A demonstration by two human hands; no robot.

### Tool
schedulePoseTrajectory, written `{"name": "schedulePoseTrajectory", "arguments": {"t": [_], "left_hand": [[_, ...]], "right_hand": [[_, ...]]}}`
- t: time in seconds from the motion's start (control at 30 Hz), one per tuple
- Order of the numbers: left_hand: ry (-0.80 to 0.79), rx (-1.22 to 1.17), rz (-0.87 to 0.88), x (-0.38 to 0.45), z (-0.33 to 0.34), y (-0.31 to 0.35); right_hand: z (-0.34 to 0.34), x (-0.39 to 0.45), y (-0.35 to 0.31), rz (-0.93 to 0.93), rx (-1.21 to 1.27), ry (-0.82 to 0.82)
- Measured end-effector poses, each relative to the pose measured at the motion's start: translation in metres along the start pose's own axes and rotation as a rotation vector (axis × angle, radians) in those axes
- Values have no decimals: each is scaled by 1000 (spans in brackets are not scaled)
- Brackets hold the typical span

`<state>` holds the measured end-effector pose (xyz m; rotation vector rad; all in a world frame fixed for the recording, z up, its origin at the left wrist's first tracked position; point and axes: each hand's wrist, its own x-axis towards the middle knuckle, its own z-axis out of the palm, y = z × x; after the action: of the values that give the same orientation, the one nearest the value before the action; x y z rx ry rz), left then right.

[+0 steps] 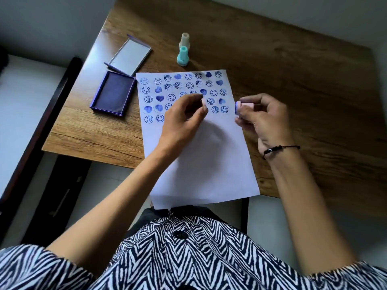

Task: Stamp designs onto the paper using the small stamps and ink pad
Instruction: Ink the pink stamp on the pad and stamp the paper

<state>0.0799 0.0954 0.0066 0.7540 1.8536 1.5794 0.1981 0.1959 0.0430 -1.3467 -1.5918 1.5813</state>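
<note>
Above the paper (201,155), right hand (266,120) grips a pink stamp (240,107) sideways

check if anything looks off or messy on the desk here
Mostly tidy. The paper lies slightly askew, its near edge hanging over the table edge. The ink pad sits open. No spills.

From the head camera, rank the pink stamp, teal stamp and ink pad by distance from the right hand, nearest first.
1. Pink stamp: in the right hand, at the paper's right edge.
2. Teal stamp: upright beyond the paper.
3. Ink pad: open, left of the paper.
</note>
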Motion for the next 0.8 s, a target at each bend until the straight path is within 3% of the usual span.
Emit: {"name": "schedulePoseTrajectory", "arguments": {"t": [0.13, 0.27, 0.6, 0.8], "left_hand": [[-85, -213, -15, -4, 1, 4], [-97, -276, 4, -6, 2, 9], [-117, -208, 73, -8, -8, 13], [-50, -98, 106, 1, -12, 16]], "right_hand": [[8, -11, -6, 59, 189, -92], [16, -18, -12, 4, 195, -160], [29, -24, -13, -188, 13, -221], [47, -18, -13, -207, 89, -180]]}}
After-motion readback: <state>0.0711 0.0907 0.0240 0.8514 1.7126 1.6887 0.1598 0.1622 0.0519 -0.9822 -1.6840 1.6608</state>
